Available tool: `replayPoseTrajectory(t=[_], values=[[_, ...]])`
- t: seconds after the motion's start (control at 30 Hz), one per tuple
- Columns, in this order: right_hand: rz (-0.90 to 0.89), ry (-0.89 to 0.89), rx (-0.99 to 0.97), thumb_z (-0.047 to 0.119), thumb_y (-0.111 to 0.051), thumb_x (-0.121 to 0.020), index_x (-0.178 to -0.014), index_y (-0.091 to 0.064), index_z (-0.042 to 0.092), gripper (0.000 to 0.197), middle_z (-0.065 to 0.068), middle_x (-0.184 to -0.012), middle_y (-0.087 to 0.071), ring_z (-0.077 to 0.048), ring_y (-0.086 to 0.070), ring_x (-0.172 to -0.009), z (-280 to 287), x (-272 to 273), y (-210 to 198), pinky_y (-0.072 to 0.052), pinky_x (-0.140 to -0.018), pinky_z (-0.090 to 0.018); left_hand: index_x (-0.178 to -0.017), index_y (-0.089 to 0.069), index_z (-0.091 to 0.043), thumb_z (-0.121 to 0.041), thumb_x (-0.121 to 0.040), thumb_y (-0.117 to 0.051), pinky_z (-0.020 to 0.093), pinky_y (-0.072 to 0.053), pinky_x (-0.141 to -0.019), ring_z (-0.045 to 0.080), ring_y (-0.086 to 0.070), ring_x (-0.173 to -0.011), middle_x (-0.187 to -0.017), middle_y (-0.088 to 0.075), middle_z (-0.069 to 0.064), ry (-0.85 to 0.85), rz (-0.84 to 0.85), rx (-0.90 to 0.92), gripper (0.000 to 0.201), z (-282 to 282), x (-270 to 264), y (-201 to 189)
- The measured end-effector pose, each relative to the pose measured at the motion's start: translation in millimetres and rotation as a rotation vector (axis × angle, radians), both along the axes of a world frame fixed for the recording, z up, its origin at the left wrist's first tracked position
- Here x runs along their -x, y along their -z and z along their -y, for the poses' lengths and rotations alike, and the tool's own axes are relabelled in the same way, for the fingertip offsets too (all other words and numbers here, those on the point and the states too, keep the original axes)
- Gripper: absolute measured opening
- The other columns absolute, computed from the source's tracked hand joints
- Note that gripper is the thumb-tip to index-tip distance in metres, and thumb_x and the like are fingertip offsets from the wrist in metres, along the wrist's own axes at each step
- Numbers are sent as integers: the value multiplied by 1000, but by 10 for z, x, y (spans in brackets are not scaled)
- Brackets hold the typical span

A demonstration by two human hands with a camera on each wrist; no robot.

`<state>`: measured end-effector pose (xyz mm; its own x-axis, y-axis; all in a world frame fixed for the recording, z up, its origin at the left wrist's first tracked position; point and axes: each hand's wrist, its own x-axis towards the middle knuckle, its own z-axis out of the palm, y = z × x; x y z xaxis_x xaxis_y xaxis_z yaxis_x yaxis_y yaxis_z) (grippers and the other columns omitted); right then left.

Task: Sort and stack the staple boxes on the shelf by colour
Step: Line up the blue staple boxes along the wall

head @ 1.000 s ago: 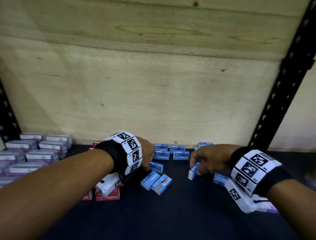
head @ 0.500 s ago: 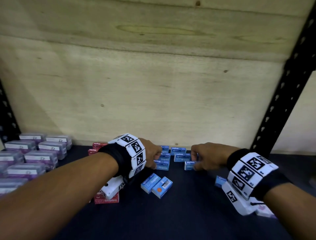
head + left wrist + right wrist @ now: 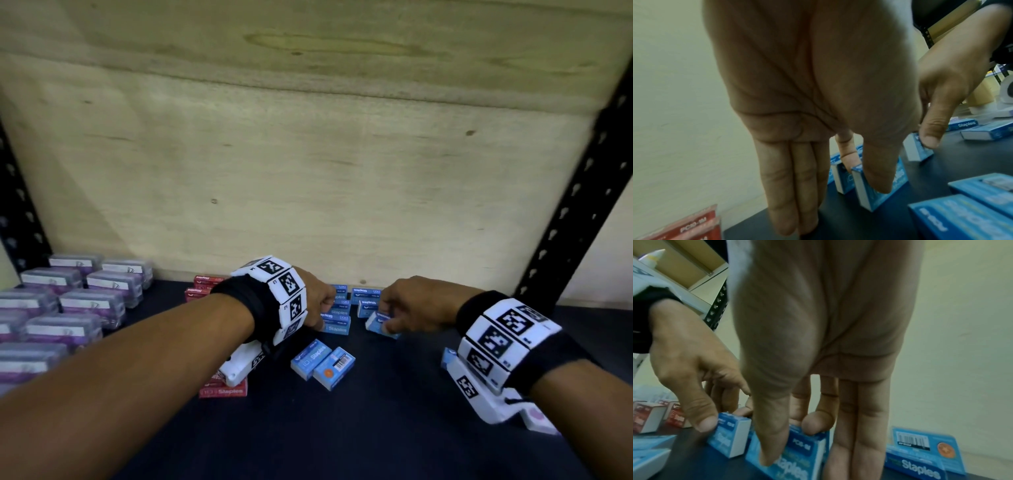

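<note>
left hand [image 3: 317, 301] pinching a blue staple box [image 3: 337, 328] at 12 o'clock, right hand [image 3: 416, 306] clamped on another blue box [image 3: 378, 323], red staple boxes [image 3: 224, 390] at 9

I seem to be looking into a stationery stockroom or shop storage: a shelf [image 3: 376, 428] with slotted black metal uprights [image 3: 575, 219] at right, a plywood backboard [image 3: 308, 171], and lower left, rows of purple-labelled clear boxes [image 3: 65, 308] beside staple boxes [image 3: 322, 363].
</note>
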<state>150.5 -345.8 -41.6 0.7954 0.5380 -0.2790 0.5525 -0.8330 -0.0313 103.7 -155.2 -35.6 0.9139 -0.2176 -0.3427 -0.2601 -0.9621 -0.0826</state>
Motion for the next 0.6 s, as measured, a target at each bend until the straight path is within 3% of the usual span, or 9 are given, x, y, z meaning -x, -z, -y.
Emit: replayPoseTrajectory(t=[0.1,0.17,0.37,0.43,0.6], values=[[-45,32,-2,36,-72,-88,-89,-55,30,18,12,-76,-62,-17,-68,-83,-39,2,38,-50,-77,-29,-126,-45,-20,-37,-96,-57,24,-31,-71,13,-43,-86,-99,-45,-9,0,-12,9,37,5,9,-9],[-40,45,7,34,-73,-87,-84,-55,29,20,10,-74,-66,-15,-69,-79,-53,-10,31,-53,-79,-30,-127,-45,-19,-36,-96,-57,25,-31,-74,12,-42,-86,-100,-44,-9,2,-11,18,38,6,17,-21],[25,39,41,31,-72,-88,-91,-60,23,14,10,-71,-60,-19,-65,-80,-71,-13,-7,-48,-74,-29,-104,-41,-24,-39,-93,-59,24,-29,-55,16,-45,-80,-91,-50,-7,-11,12,4,25,-17,-2,13],[24,37,41,31,-71,-89,-94,-63,21,15,10,-73,-59,-19,-63,-81,-79,-13,2,-48,-76,-30,-104,-42,-24,-39,-93,-59,24,-29,-55,15,-45,-74,-91,-51,-7,-6,22,5,26,-18,-1,11],[53,12,25,34,-72,-88,-90,-57,28,16,13,-76,-53,-17,-57,-82,-108,-32,34,-42,-72,-27,-110,-44,-25,-37,-95,-58,19,-23,-49,6,-37,-58,-73,-42,-10,14,51,0,23,27,40,-15]])
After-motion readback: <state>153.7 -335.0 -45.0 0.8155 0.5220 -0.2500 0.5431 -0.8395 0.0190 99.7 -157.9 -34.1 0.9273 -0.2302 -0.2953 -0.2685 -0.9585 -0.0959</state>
